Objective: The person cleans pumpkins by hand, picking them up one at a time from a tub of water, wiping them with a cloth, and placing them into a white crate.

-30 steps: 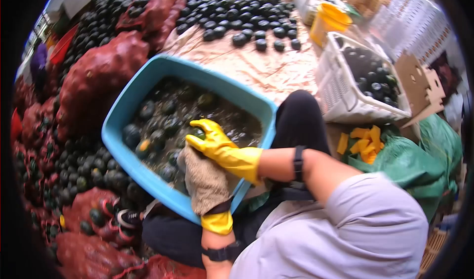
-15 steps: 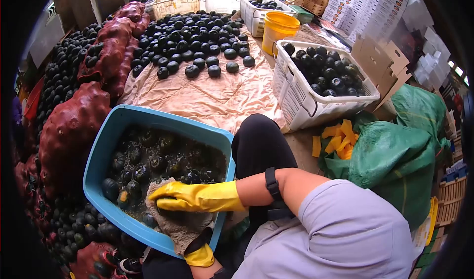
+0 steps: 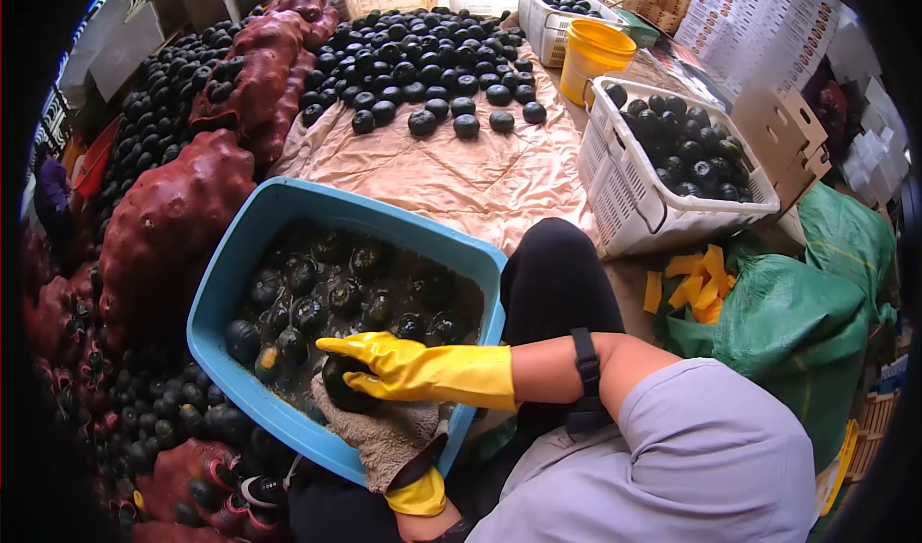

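Note:
A wet dark green squash [image 3: 346, 384] is held over the near end of a blue tub [image 3: 235, 389]. My right hand [image 3: 394, 365], in a yellow rubber glove, grips its top and side, index finger stretched across it. Beneath and against the squash lies a brown terry cloth [image 3: 379, 435]. My left hand is under that cloth with its fingers hidden; only the yellow glove cuff [image 3: 419, 495] shows at the tub's rim. More squashes [image 3: 307, 313] sit in the murky water beyond my hands.
Dark squashes [image 3: 423, 63] cover the far part of a tan sheet [image 3: 413, 178]. A white crate [image 3: 624, 197] of squashes stands right, near a yellow bucket [image 3: 591, 53]. Red mesh sacks [image 3: 173, 217] line the left. Orange pieces [image 3: 706, 279] lie by a green sack [image 3: 788, 332].
My view has swung left, so everything sits further right. The squash, mostly covered by my right hand before, now shows its dark side as the glove's fingers have shifted on it.

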Tool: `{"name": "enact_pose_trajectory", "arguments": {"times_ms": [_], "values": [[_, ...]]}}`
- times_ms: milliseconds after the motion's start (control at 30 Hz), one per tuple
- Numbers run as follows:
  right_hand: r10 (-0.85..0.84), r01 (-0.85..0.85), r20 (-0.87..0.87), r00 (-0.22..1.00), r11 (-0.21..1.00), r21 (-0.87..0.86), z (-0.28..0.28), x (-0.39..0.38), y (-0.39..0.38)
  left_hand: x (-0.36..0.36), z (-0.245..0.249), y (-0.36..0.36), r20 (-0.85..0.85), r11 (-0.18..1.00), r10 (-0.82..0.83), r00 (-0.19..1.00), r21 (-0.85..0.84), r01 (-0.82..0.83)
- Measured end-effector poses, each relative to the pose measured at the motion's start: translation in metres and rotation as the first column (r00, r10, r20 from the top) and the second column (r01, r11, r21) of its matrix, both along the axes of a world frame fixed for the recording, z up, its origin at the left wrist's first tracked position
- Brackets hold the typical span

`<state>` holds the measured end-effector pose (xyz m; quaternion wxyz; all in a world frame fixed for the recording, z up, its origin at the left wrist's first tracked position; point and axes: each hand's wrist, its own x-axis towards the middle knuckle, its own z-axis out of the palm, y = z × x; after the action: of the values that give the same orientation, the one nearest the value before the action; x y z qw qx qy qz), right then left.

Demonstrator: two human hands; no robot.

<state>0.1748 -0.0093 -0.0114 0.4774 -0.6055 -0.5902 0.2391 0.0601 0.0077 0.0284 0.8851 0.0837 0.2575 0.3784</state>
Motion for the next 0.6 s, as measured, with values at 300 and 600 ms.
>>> {"name": "enact_pose_trajectory", "arguments": {"times_ms": [300, 600], "values": [[-0.25, 0.062, -0.604, 0.757, 0.947, -0.314, -0.019, -0.036, -0.01, -0.013, -0.045, 0.014, -0.073, 0.946, 0.241, 0.968, 0.241, -0.217], [0.025, -0.237, -0.464, 0.885, 0.883, -0.406, 0.03, 0.004, -0.018, -0.031, -0.08, 0.028, -0.526, 0.666, 0.479, 0.703, 0.74, 0.099]]}}
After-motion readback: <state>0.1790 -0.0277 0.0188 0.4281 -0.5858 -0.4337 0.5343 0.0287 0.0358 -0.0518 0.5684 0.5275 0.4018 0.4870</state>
